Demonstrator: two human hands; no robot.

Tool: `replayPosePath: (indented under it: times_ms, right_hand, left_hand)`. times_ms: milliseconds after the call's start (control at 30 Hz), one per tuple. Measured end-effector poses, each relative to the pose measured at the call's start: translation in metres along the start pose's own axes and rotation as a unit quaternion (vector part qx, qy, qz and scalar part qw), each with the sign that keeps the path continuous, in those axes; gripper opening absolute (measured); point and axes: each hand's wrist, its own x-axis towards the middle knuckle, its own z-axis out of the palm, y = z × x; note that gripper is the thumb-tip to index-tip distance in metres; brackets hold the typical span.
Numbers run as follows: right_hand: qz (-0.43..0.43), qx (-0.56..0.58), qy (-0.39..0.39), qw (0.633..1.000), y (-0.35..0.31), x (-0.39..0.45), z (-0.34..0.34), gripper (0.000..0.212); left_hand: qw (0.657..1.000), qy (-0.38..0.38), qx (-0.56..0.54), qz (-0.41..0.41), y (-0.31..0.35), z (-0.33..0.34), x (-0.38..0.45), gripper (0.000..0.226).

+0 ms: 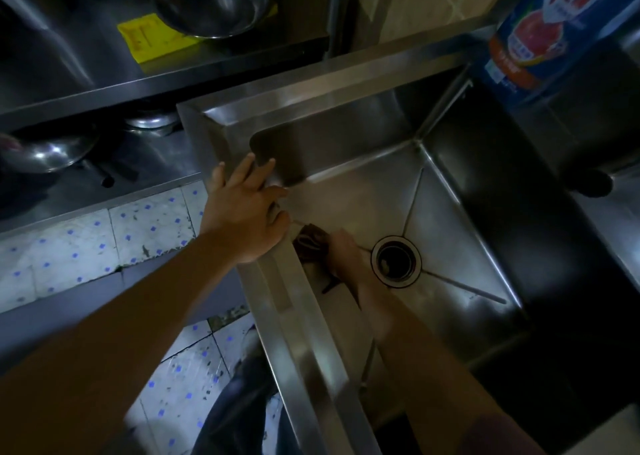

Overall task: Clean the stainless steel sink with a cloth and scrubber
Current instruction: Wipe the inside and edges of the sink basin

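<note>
Stainless sink fills centre-right of frame, basin dry-looking, drain low centre. I see the left hand flat on the rim at the basin's near-left corner, fingers straight and spread, bracing, holding nothing. Right hand is down inside the basin just left of the drain, fingers bunched around a dark brown cloth, pressing it to the floor where it meets the left wall. Motion blur on that forearm, so I can't tell the exact finger wrap, but the cloth is clearly gripped.

Scrubber: not visible to me anywhere in frame.

My read: wiping pass on the basin floor, left edge, early-to-mid task. Back wall and right wall look untouched, though it's too dark on the right to be sure.

To do this step well, I'd suggest:
- keep the cloth flat, not wadded, for more contact
- push along the floor creases toward the drain, so residue goes down it
- work the floor-to-wall seam on purpose, grime sits there
- keep the left hand on the rim for leverage

Off-task: blue bottle upper right on the ledge, steel bowl upper left on the counter over a yellow sheet.
</note>
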Motion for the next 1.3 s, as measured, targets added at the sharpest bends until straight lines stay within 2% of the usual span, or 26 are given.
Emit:
replayPosePath:
  times_ms: [100, 200, 333, 433, 567, 700, 800, 867, 1033, 1100, 1200, 1300]
  right_hand:
    - [0.042, 0.056, -0.037, 0.997, -0.003, 0.000, 0.009, 0.033]
    - [0.020, 0.053, -0.051, 0.997, 0.013, -0.022, 0.020, 0.028]
    - [0.021, 0.052, -0.038, 0.998, 0.054, -0.058, 0.042, 0.035]
    - [0.031, 0.075, -0.033, 0.996, 0.075, -0.076, 0.051, 0.048]
    - [0.042, 0.079, -0.023, 0.996, 0.063, -0.067, 0.040, 0.036]
    - [0.013, 0.020, -0.029, 0.999, 0.046, -0.033, 0.020, 0.020]
    - [-0.005, -0.029, -0.031, 0.999, 0.041, -0.017, 0.014, 0.035]
    - [-0.008, -0.032, -0.019, 0.999, 0.042, -0.024, 0.018, 0.035]
    - [0.037, 0.101, -0.027, 0.994, 0.069, -0.078, 0.046, 0.030]
    - [0.046, 0.110, -0.010, 0.993, 0.078, -0.085, 0.050, 0.024]
    - [0.026, 0.076, 0.021, 0.997, 0.074, -0.066, 0.042, 0.023]
    - [-0.009, -0.001, -0.007, 1.000, 0.071, -0.032, 0.030, 0.023]
  left_hand:
    - [1.000, 0.002, 0.010, -0.002, 0.000, 0.000, 0.000, 0.060]
    - [1.000, 0.006, 0.013, 0.007, -0.002, 0.002, 0.000, 0.059]
    - [1.000, 0.006, 0.019, 0.012, -0.002, 0.003, 0.001, 0.056]
    - [1.000, 0.007, 0.016, 0.010, -0.002, 0.002, 0.001, 0.055]
    - [1.000, 0.002, 0.011, 0.009, -0.001, 0.001, 0.001, 0.056]
    - [1.000, 0.001, 0.012, 0.003, -0.001, 0.001, 0.001, 0.058]
    - [1.000, 0.007, 0.009, 0.004, -0.001, 0.002, 0.001, 0.063]
    - [1.000, 0.009, 0.006, 0.006, -0.001, 0.002, 0.001, 0.069]
    - [1.000, 0.005, 0.017, 0.005, -0.001, 0.004, 0.001, 0.058]
    - [1.000, 0.006, 0.015, 0.005, -0.001, 0.003, 0.001, 0.057]
    - [1.000, 0.009, 0.018, 0.008, -0.001, 0.003, 0.001, 0.058]
    - [1.000, 0.005, 0.020, 0.002, -0.002, 0.003, 0.002, 0.059]
